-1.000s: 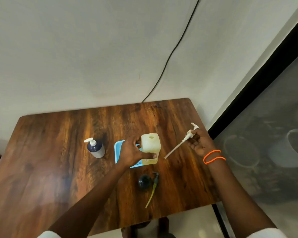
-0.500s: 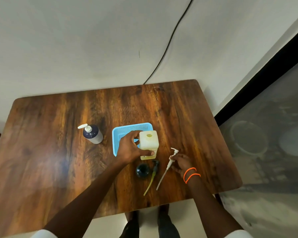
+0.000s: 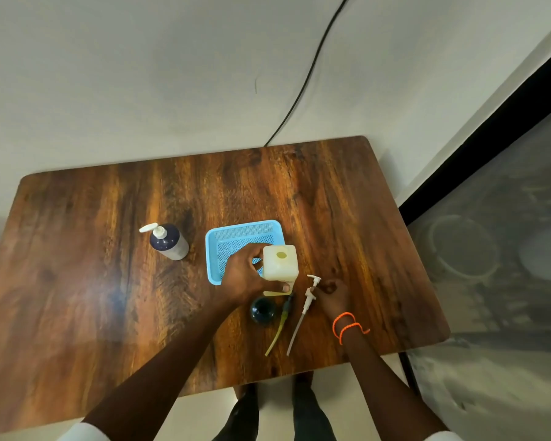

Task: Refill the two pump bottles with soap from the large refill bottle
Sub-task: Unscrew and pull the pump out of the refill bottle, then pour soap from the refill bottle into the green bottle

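Soap refilling looks to be at an early, preparatory stage. The left hand (image 3: 248,278) grips the pale square bottle (image 3: 280,262), upright near the counter's (image 3: 77,281) front edge with its neck open. The right hand (image 3: 331,296) pinches that bottle's white pump (image 3: 307,302), which lies on the wood beside a second, green-tubed pump (image 3: 282,319). A small dark bottle (image 3: 263,310) stands uncapped just left of them. The large dark bottle (image 3: 169,241), presumably the refill supply, stands well apart with its pump on. Judging from this, no pouring has begun. A blue basket (image 3: 213,249) sits behind the left hand; the loose pumps crowd the pouring area.
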